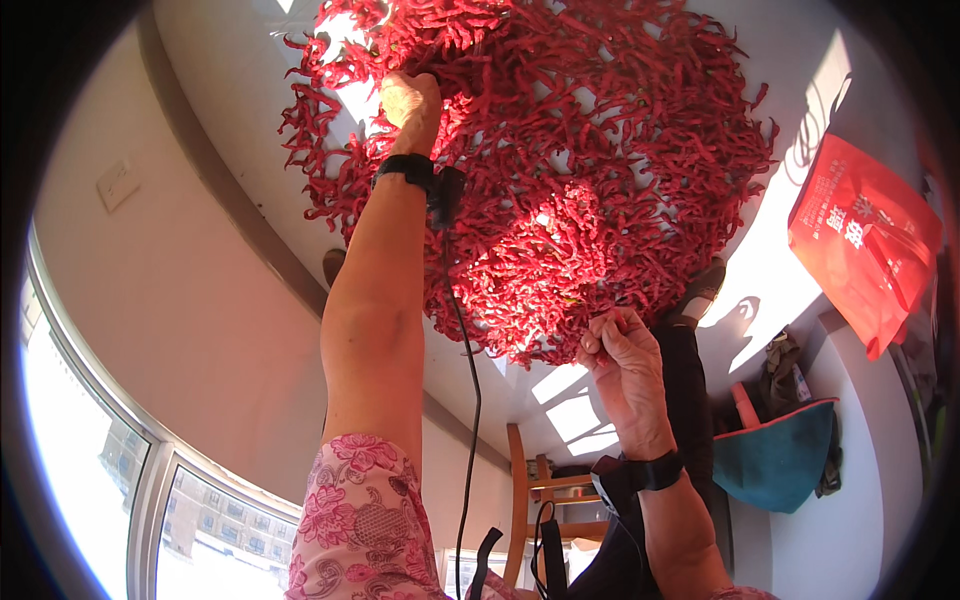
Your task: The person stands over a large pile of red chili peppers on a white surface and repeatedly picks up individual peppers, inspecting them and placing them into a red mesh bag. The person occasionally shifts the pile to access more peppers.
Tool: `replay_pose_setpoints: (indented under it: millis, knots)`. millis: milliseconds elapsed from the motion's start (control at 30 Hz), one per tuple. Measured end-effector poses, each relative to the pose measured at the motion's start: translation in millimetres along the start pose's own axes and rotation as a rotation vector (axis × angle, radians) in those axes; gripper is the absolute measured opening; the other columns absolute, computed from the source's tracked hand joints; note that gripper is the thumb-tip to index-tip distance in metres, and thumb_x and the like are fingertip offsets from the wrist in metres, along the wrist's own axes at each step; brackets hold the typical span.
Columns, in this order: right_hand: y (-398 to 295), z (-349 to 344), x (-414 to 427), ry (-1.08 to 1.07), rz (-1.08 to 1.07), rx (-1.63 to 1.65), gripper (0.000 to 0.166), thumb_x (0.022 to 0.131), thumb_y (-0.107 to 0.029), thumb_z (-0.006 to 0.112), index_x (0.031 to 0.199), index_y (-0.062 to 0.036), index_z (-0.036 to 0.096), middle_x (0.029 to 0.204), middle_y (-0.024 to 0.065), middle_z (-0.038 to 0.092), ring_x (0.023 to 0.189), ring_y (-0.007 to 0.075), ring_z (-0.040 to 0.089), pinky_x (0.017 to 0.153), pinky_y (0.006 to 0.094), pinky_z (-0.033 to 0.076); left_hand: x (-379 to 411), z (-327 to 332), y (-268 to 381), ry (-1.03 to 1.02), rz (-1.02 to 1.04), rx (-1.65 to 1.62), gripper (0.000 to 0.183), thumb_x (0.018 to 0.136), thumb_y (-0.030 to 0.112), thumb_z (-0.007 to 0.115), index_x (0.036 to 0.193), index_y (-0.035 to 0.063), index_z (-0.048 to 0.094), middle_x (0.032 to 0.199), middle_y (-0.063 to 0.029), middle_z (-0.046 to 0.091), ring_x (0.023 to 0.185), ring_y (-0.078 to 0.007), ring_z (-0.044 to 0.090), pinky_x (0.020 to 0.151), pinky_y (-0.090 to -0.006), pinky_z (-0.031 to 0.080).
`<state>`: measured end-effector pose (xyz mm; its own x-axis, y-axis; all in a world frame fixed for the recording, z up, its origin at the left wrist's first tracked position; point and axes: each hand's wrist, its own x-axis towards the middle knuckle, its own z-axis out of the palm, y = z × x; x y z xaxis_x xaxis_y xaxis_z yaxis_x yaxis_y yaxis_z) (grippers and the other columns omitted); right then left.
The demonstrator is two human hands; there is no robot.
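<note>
A wide spread of red chili peppers (555, 135) covers much of the light floor in front of me. My left hand (412, 101) reaches to the far left part of the spread, fingers curled down among the peppers; its fingertips are hidden, so any hold cannot be told. Near the close edge of the spread, my right hand (624, 349) has its thumb and fingers pinched on a red chili pepper (620, 322). Both wrists wear black straps with small devices, and a black cable hangs from the left one.
At the right lie a red bag (862, 232) bearing writing and a teal bag (776, 454) with pink trim. A wooden chair (517, 502) stands close below. The wall with an outlet (118, 184) and windows (225, 517) runs along the left. My shoes touch the spread's sides.
</note>
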<state>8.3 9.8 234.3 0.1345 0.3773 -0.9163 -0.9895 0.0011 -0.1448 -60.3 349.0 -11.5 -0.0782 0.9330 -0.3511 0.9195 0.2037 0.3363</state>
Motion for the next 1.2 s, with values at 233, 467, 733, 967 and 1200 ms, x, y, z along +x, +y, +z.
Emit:
replay_pose_setpoints:
  millis: [233, 467, 733, 967, 1200]
  knots:
    - [2, -1, 0, -0.009, 0.0, 0.011, 0.009, 0.09, -0.004, 0.059, 0.093, -0.0063, 0.051, 0.079, 0.0049, 0.058, 0.071, 0.0132, 0.055, 0.064, 0.0275, 0.044, 5, 6, 4, -0.017, 0.128, 0.101, 0.034, 0.061, 0.021, 0.059, 0.079, -0.0066, 0.066, 0.075, -0.0262, 0.065, 0.075, -0.04, 0.065, 0.071, -0.0457, 0.05]
    - [5, 5, -1, -0.033, 0.03, -0.003, 0.01, 0.09, -0.005, 0.06, 0.093, -0.0059, 0.051, 0.078, 0.0059, 0.058, 0.071, 0.0138, 0.055, 0.065, 0.0275, 0.045, 32, 1, -37, -0.063, 0.011, -0.125, 0.014, 0.062, 0.011, 0.059, 0.063, -0.0027, 0.062, 0.063, -0.0184, 0.064, 0.059, -0.0318, 0.064, 0.056, -0.0397, 0.05]
    - [2, 2, 1, 0.008, 0.012, -0.004, 0.01, 0.09, -0.005, 0.06, 0.092, -0.0058, 0.051, 0.078, 0.0058, 0.058, 0.07, 0.0137, 0.055, 0.064, 0.0273, 0.044, -21, -38, -44, -0.495, -0.162, -0.88, 0.013, 0.077, 0.0, 0.063, 0.065, -0.0026, 0.059, 0.053, -0.0051, 0.051, 0.042, -0.0126, 0.043, 0.038, -0.0264, 0.031]
    - [3, 4, 1, 0.029, 0.026, -0.017, 0.01, 0.089, -0.003, 0.06, 0.093, -0.0053, 0.05, 0.079, 0.0056, 0.057, 0.07, 0.0142, 0.056, 0.065, 0.0282, 0.045, -32, -46, -64, -0.67, -0.344, -1.25, 0.007, 0.081, -0.002, 0.063, 0.085, -0.0076, 0.06, 0.064, -0.006, 0.052, 0.051, -0.0133, 0.044, 0.044, -0.025, 0.033]
    - [6, 2, 3, 0.028, 0.027, -0.043, 0.011, 0.089, -0.003, 0.06, 0.093, -0.0059, 0.051, 0.079, 0.0055, 0.057, 0.07, 0.0146, 0.056, 0.065, 0.0289, 0.046, -42, -48, -64, -0.812, -0.217, -1.482, 0.007, 0.082, -0.003, 0.062, 0.085, -0.0041, 0.055, 0.076, -0.0055, 0.054, 0.064, -0.0156, 0.045, 0.055, -0.0277, 0.034]
